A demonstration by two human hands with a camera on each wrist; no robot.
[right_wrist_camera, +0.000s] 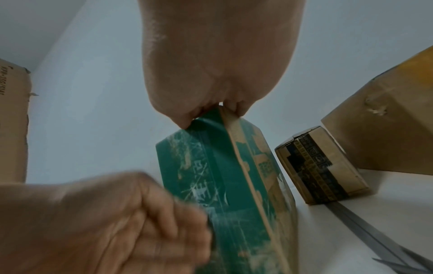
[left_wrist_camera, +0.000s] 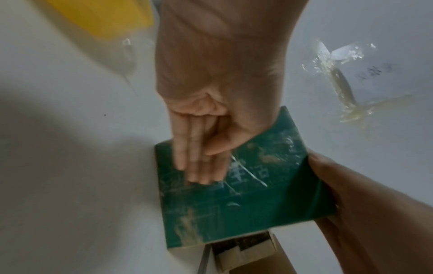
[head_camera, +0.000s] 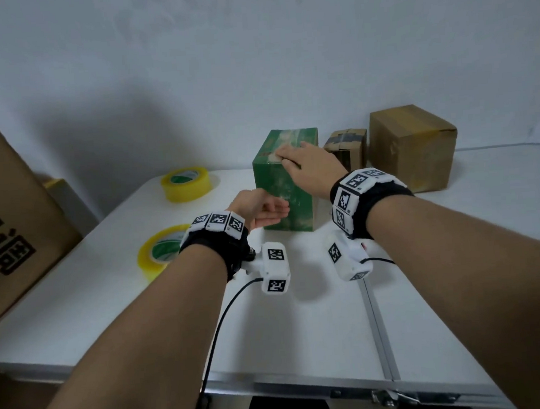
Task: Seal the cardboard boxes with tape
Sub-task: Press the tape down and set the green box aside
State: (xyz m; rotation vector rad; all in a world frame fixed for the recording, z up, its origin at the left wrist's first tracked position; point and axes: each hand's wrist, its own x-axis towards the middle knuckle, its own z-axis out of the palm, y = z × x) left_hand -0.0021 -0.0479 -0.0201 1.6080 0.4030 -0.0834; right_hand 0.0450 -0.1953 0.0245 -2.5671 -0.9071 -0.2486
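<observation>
A green cardboard box (head_camera: 285,187) stands upright mid-table. My right hand (head_camera: 302,159) lies on its top, fingers pointing left; in the right wrist view the right hand (right_wrist_camera: 211,103) bears on the top front edge of the green box (right_wrist_camera: 211,176). My left hand (head_camera: 267,214) presses flat, fingers straight, against the box's near face. In the left wrist view the left hand's fingers (left_wrist_camera: 199,163) rest on the green face (left_wrist_camera: 222,209), beside a shiny line of clear tape (left_wrist_camera: 248,174). Two yellow tape rolls (head_camera: 185,183) (head_camera: 160,252) lie to the left.
Behind the green box on the right stand a small taped brown box (head_camera: 347,146) and a bigger brown box (head_camera: 413,148). A large cardboard carton (head_camera: 13,203) leans at the left edge. The white folding table (head_camera: 303,329) has a metal seam (head_camera: 377,321). A cable (head_camera: 219,323) trails from my left wrist.
</observation>
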